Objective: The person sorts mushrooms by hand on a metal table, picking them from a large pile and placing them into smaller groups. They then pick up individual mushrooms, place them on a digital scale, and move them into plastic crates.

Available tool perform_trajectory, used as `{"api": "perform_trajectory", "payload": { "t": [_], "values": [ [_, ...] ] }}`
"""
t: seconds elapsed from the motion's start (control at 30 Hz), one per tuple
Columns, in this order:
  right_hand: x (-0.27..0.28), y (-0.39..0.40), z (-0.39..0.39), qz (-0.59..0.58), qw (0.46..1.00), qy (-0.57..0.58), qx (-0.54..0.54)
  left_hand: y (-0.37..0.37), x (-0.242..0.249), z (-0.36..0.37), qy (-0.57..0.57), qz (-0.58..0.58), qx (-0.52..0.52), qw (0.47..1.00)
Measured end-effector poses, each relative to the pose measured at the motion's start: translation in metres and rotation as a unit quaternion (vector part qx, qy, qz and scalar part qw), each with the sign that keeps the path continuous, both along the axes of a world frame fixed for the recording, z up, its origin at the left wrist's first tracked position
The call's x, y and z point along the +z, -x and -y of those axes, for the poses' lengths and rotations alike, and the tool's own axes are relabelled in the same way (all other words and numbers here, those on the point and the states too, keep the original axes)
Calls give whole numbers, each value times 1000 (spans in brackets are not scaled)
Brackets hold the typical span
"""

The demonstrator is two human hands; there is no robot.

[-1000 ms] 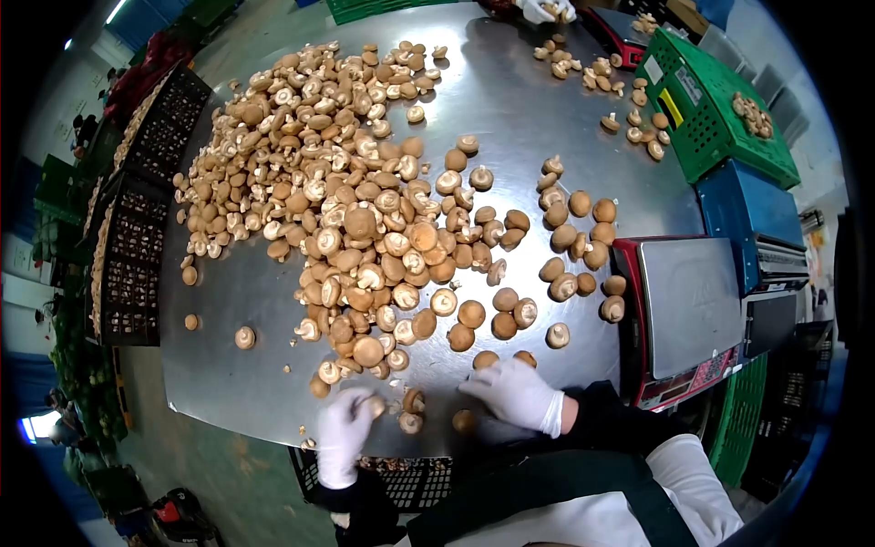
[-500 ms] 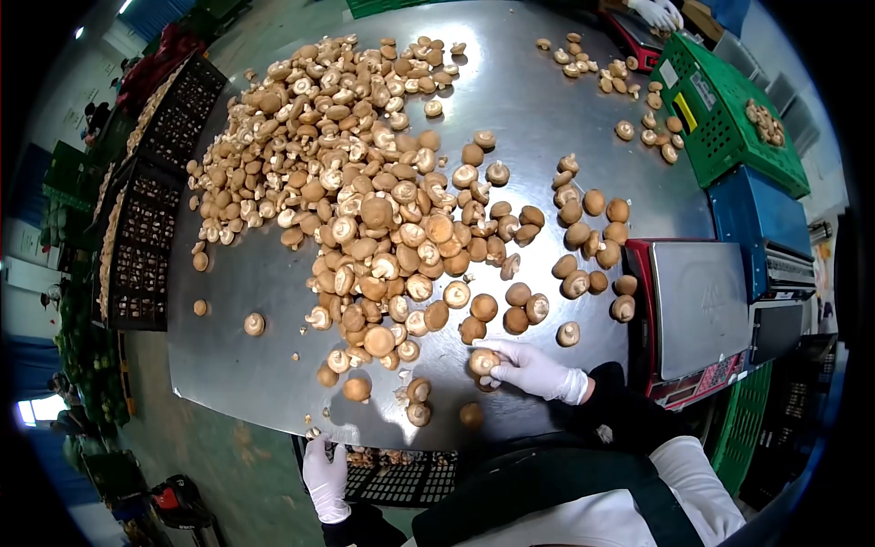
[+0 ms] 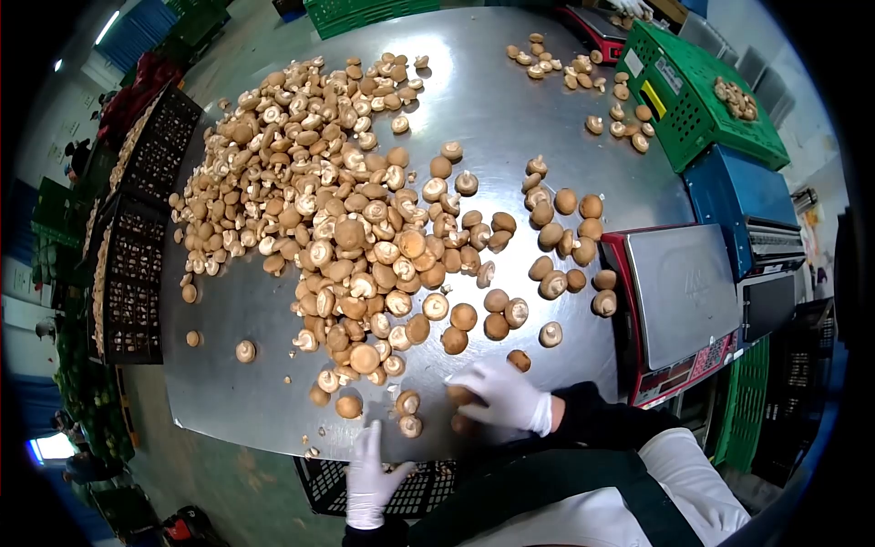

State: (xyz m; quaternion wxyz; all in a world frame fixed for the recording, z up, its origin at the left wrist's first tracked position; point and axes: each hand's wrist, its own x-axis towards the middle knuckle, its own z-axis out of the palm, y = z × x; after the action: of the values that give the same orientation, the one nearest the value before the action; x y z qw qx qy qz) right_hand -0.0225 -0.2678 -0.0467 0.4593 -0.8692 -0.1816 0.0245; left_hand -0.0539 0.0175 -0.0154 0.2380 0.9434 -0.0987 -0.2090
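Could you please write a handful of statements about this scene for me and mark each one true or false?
1. The right hand partly covers a brown-capped mushroom. True.
2. The left hand is clenched around a mushroom. False: the left hand is open, with its fingers spread from the thumb and no mushroom in its grasp.
3. Both hands wear white gloves. True.
4. The large mushroom pile sits inside a tray. False: the pile lies directly on the metal table.
5. Several mushrooms rest on top of the green crate at the table's far right. True.
6. The nearer red scale stands left of the pile. False: the scale stands to its right.
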Motion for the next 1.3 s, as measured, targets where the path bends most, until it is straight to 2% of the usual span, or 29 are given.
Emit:
{"api": "perform_trajectory", "payload": {
  "t": [0.07,0.17,0.27,0.37,0.4,0.47,0.53,0.6,0.63,0.67,0.73,0.8,0.87,1.0,1.07,1.13,1.2,1.23,1.3],
  "values": [
    [-4,-2,20,51,992,98,-58,6,-16,19,-19,-3,-25,999],
    [-10,6,43,71,986,124,-82,17,-48,33,13,29,-11,999],
    [-9,18,54,56,988,124,-71,20,-65,41,29,65,-4,997],
    [15,23,82,54,978,69,-187,20,-69,47,15,92,-3,996],
    [29,27,94,59,966,56,-245,20,-70,46,30,95,9,995],
    [42,35,125,146,913,90,-370,19,-71,44,46,96,17,994],
    [50,55,166,172,852,181,-460,15,-71,45,27,94,17,995],
    [51,78,202,123,794,300,-515,12,-77,44,26,88,16,996],
    [55,86,210,64,781,321,-531,9,-75,47,17,81,16,996],
    [50,95,220,41,782,346,-517,6,-70,49,8,73,15,997],
    [49,108,230,27,806,304,-507,4,-70,49,26,92,-1,995],
    [67,113,229,43,799,346,-490,6,-75,45,41,83,27,995],
    [79,122,238,46,805,271,-526,7,-69,43,52,72,30,996],
    [95,136,255,78,780,245,-571,11,-78,33,55,91,22,994],
    [100,137,257,73,775,236,-582,7,-61,39,19,137,-23,990],
    [100,136,255,71,777,248,-574,5,-61,42,11,137,-20,990],
    [97,130,251,71,783,256,-562,8,-50,45,-65,175,-60,981],
    [96,126,247,63,788,252,-558,9,-58,42,-67,176,-58,980],
    [90,119,241,49,803,224,-550,12,-77,37,11,90,10,996]
  ]
}}
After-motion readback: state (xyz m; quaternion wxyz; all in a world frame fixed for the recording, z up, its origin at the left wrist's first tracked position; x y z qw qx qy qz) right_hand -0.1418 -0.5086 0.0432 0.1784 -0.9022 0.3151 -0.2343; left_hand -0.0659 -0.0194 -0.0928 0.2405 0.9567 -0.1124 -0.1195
